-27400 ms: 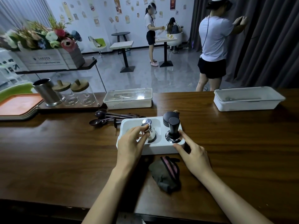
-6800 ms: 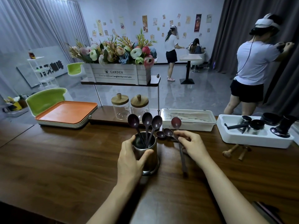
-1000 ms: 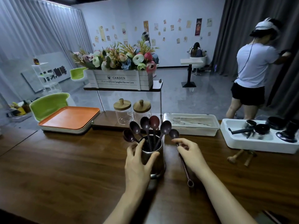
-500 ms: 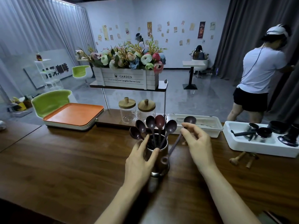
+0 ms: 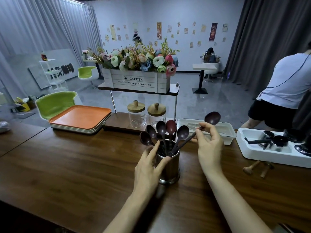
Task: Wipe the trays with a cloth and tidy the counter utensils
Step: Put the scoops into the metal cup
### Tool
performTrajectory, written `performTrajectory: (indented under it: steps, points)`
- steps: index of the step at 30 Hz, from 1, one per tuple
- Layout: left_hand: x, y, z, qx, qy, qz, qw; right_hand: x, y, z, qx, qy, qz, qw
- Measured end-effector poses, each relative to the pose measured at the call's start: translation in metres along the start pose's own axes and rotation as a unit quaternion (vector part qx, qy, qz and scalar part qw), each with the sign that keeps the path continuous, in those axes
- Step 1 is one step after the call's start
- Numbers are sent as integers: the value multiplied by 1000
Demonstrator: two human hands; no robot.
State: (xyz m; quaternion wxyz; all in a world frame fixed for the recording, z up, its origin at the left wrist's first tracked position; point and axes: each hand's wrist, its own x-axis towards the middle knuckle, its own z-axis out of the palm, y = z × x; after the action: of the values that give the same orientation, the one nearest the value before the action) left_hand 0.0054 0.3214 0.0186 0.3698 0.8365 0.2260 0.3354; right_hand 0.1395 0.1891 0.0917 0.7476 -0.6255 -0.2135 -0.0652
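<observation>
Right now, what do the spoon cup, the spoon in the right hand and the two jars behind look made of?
The cup: metal, likely brushed steel; grey sheen, polished foot ring. The spoon in the right hand: dark brown, smooth, semi-gloss bowl; plastic or lacquered wood, cannot tell. The jars: clear glass, see-through walls; lids look like pale wood with knobs.

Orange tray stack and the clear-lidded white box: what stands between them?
Two clear glass jars with round wooden lids, side by side, shown in the head view.
</observation>
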Motion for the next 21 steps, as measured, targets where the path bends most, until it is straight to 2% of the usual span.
performTrajectory:
  steps: [5,10,21]
  points:
    - [-1,-2,3,-12,9,11,1000,-11,1,4,-69,-46,-7,997]
    - [0,-9,9,-11,22,23,999,-25,11,7,-251,-69,-52,964]
    - [1,-14,10,-6,29,41,999,-59,27,16,-344,-62,-136,927]
